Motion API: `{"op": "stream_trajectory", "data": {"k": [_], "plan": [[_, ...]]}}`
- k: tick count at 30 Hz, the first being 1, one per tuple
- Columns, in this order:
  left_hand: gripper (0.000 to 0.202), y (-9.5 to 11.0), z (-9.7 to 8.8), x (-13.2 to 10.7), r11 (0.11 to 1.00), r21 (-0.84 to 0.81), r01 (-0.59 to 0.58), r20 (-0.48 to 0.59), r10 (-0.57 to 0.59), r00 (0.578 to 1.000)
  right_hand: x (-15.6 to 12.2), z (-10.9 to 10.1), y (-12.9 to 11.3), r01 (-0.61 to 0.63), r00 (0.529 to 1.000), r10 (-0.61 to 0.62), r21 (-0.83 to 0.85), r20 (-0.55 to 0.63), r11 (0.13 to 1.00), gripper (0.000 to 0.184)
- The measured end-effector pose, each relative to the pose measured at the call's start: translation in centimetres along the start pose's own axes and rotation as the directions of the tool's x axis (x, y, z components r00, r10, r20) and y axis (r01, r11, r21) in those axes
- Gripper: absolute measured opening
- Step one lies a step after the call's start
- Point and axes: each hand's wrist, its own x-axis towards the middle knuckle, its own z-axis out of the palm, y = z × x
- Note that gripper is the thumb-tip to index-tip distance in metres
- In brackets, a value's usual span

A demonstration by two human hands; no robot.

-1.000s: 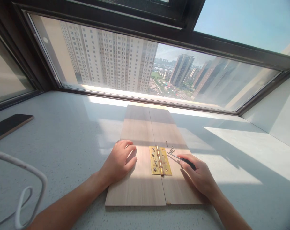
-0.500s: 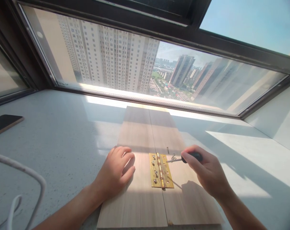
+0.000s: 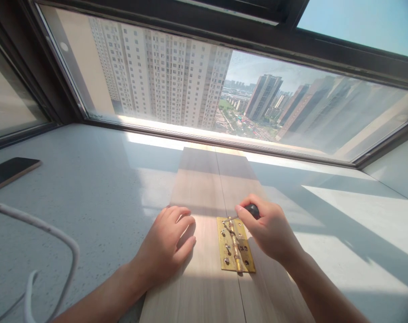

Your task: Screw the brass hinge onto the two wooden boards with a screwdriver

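A brass hinge (image 3: 235, 249) lies opened flat across the seam between two pale wooden boards (image 3: 204, 179). Several screws (image 3: 227, 248) stand up in the holes of its left leaf; the right leaf's holes hold no visible screws. My right hand (image 3: 269, 224) is closed round the black handle of a screwdriver (image 3: 252, 211). The tool's shaft points left over the hinge, its tip at or close to the top screw of the left leaf. My left hand (image 3: 172, 242) rests on the left board beside the hinge, fingers slightly bent and apart, holding nothing.
The boards lie on a speckled white sill (image 3: 99, 188) under a dark-framed window (image 3: 177, 130). A phone (image 3: 13, 170) is at the far left, with a white cable (image 3: 64, 240) curving in front of it. Sunlight and shadow bands cross the sill.
My right hand has moved left with the screwdriver, bringing its tip from the right leaf to the hinge's upper left. My left hand stays on the board. The view has shifted slightly.
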Motion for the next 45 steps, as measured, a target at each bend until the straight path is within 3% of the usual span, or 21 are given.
{"op": "stream_trajectory", "data": {"k": [7,10,13,16,19,21,25,29,31,33,36,40,42,45], "plan": [[0.019,0.0,0.0,0.1,1.000,0.007,-0.015,-0.010,0.015,1.000,0.2,0.1,-0.1,-0.009,1.000,0.011,-0.082,0.023,0.997,0.024],[0.018,0.1,-0.2,0.1,0.999,0.008,-0.031,-0.025,0.031,0.999,0.0,0.0,-0.6,0.086,0.996,-0.081,-0.165,0.036,0.983,0.024],[0.023,0.5,-0.3,0.7,0.998,-0.031,-0.059,-0.070,0.057,0.996,-0.2,0.0,-1.0,0.226,0.974,-0.223,-0.149,0.036,0.963,0.039],[0.035,1.5,-0.2,2.3,0.974,-0.223,-0.045,-0.042,0.036,0.998,-0.2,0.2,-0.9,0.280,0.960,-0.277,-0.111,0.038,0.953,0.046],[0.042,3.0,0.1,4.6,0.862,-0.500,-0.077,0.005,0.092,0.996,-0.2,0.5,-0.7,0.191,0.978,-0.192,0.023,0.081,0.981,0.050],[0.037,3.7,0.5,5.9,0.794,-0.592,-0.137,-0.029,0.149,0.988,-0.1,0.7,-0.4,0.092,0.987,-0.111,0.157,0.113,0.983,0.057],[0.019,4.2,0.9,7.6,0.759,-0.574,-0.306,-0.135,0.281,0.950,0.0,0.9,0.4,-0.055,0.986,-0.001,0.329,0.167,0.943,0.073],[0.013,3.8,0.5,8.2,0.747,-0.563,-0.355,-0.099,0.365,0.926,0.1,0.7,1.4,-0.016,0.992,-0.036,0.396,0.123,0.918,0.077],[0.012,3.6,0.2,8.3,0.763,-0.549,-0.341,-0.068,0.366,0.928,0.0,0.4,2.3,0.038,0.996,-0.065,0.402,0.053,0.915,0.073],[0.012,3.4,0.0,8.4,0.774,-0.539,-0.333,-0.045,0.368,0.929,-0.3,0.0,3.8,0.029,0.999,-0.016,0.381,-0.036,0.924,0.063],[0.013,3.2,-0.1,8.5,0.773,-0.538,-0.337,-0.029,0.383,0.923,-1.2,-0.4,7.4,-0.119,0.974,0.183,0.381,-0.136,0.917,0.051],[0.010,3.2,-0.2,8.9,0.782,-0.516,-0.349,-0.013,0.401,0.916,-2.6,-0.5,11.8,-0.215,0.936,0.304,0.399,-0.175,0.892,0.045],[0.009,3.3,-0.1,9.1,0.790,-0.502,-0.351,-0.013,0.399,0.917,-2.9,-0.7,12.1,-0.205,0.936,0.291,0.367,-0.197,0.907,0.040],[0.010,3.5,0.2,9.1,0.817,-0.469,-0.336,-0.053,0.354,0.934,-2.6,-1.5,9.3,-0.149,0.953,0.202,0.229,-0.227,0.962,0.033]]}}
